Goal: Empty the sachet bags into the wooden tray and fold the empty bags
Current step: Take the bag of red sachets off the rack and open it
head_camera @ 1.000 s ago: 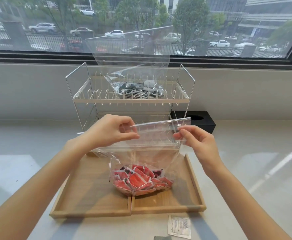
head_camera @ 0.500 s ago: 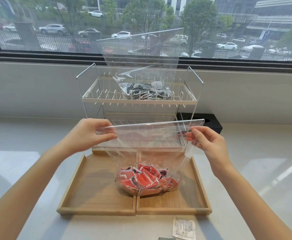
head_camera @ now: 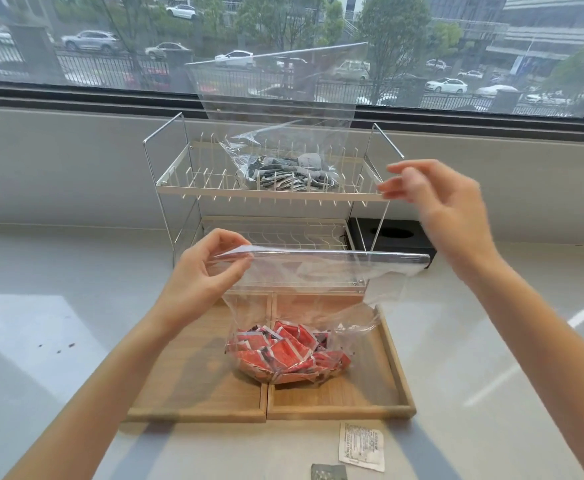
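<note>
A clear zip bag hangs over the two-part wooden tray, its bottom resting there full of red sachets. My left hand pinches the bag's top left corner. My right hand is up and to the right of the bag, fingers apart, holding nothing. A second clear bag with dark grey sachets stands on the upper shelf of the white wire rack.
A black box sits behind the rack on the right. A white sachet and a small grey one lie on the white counter in front of the tray. A window ledge runs behind.
My right hand has let go of the bag's top right corner and risen up and to the right. The left hand keeps its hold; the bag's right side sags.
</note>
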A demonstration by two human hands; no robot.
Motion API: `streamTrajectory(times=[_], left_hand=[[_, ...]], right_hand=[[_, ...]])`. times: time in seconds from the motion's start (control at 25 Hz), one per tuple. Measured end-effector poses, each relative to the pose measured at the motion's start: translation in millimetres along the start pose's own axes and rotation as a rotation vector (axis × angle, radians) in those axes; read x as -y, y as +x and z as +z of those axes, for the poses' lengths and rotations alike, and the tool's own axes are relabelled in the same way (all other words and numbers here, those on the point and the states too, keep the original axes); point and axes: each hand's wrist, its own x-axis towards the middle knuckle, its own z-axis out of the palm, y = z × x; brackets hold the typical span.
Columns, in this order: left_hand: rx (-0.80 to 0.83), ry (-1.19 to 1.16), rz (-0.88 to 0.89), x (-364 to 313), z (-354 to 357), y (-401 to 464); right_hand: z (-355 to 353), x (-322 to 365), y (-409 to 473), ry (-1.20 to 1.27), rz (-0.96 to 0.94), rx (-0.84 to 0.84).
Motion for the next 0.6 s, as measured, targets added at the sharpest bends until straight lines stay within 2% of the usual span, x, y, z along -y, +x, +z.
streamTrajectory(times=[0.12,0.16,0.24,0.44,0.6], left_hand=[[0.013,0.003,0.025,-0.9,4.7,0.6],[0.008,0.001,0.03,-0.8,5.3,0.5],[-0.02,-0.05,0.011,2.0,5.2,-2.5],[-0.071,-0.221,-0.105,17.1,8.1,-18.9],[-0.148,-0.23,-0.113,18.8,16.8,-21.4]], right_hand=[[36.5,12.6,-8.8,-0.333,-0.093,0.521],[48.4,11.2,-14.4,-0.433,-0.121,0.608],[63.6,6.5,-23.0,-0.475,-0.133,0.585],[63.1,-3.3,-27.3,-0.348,-0.078,0.471],[56.9,1.2,-25.0,-0.219,0.045,0.576]])
